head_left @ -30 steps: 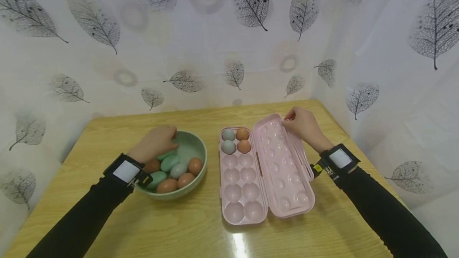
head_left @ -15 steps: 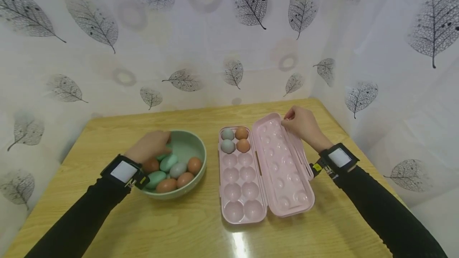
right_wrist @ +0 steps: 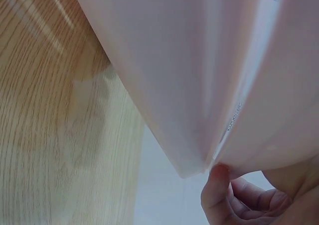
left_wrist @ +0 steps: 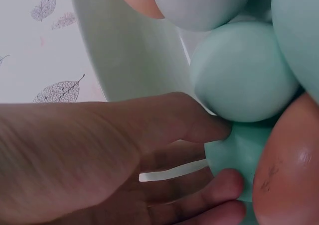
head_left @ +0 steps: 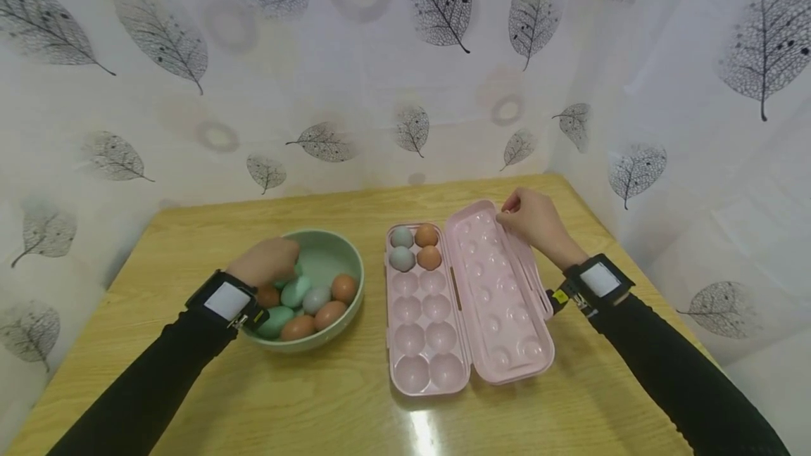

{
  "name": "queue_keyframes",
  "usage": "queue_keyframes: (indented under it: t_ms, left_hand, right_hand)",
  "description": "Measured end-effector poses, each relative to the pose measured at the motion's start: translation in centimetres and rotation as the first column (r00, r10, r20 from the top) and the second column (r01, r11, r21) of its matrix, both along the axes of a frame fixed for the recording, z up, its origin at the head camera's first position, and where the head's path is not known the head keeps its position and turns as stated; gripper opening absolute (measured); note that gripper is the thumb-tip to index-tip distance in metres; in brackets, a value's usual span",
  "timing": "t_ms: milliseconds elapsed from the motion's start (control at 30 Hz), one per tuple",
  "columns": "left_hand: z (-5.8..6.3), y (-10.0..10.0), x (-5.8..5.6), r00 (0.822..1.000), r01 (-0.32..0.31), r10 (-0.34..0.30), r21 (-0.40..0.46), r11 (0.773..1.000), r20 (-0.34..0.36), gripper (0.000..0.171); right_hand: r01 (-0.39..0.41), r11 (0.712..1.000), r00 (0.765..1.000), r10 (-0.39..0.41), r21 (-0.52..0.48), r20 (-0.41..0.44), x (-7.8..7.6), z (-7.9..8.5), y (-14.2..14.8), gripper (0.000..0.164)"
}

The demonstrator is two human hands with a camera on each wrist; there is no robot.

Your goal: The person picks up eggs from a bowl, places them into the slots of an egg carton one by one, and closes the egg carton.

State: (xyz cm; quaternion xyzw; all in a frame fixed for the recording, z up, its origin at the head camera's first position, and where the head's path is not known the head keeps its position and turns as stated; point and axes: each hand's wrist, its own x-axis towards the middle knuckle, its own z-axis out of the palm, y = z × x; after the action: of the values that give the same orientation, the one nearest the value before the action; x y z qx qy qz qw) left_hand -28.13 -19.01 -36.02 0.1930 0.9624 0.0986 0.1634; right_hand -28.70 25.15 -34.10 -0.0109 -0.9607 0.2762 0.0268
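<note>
Green egg [left_wrist: 244, 153] between thumb and fingers, the left hand [head_left: 262, 262] has dipped lower into the eight-o'clock bowl [head_left: 338, 255], apparently securing its pick; the right hand [head_left: 537, 224], at three, pinches the lid [head_left: 484, 273]; four eggs [head_left: 429, 257] fill the carton's [head_left: 410, 338] twelve-o'clock end.
</note>
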Motion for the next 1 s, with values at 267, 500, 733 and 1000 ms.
queue_keyframes:
  t_ms: [267,500,733,1000]
  left_hand:
    - [0.20,-0.20,-0.14,0.999,0.000,0.000,-0.017,1.000,0.040,0.015]
    - [0.52,-0.14,-0.15,0.999,-0.002,0.005,-0.054,0.999,0.044,0.020]
    - [0.48,0.07,0.05,0.996,-0.038,0.044,-0.078,0.996,0.080,0.014]
    - [0.32,0.01,0.06,0.999,0.011,-0.008,-0.096,0.995,0.036,0.019]
  right_hand:
    - [0.001,1.000,1.000,-0.001,0.004,0.010,0.21,0.32,-0.13,0.025]
    - [0.000,1.000,1.000,0.000,0.008,0.012,0.36,0.52,-0.30,0.025]
    - [0.000,1.000,1.000,0.000,0.009,0.015,0.37,0.45,-0.25,0.025]
    - [0.007,1.000,1.000,-0.007,0.002,0.022,0.36,0.29,-0.13,0.026]
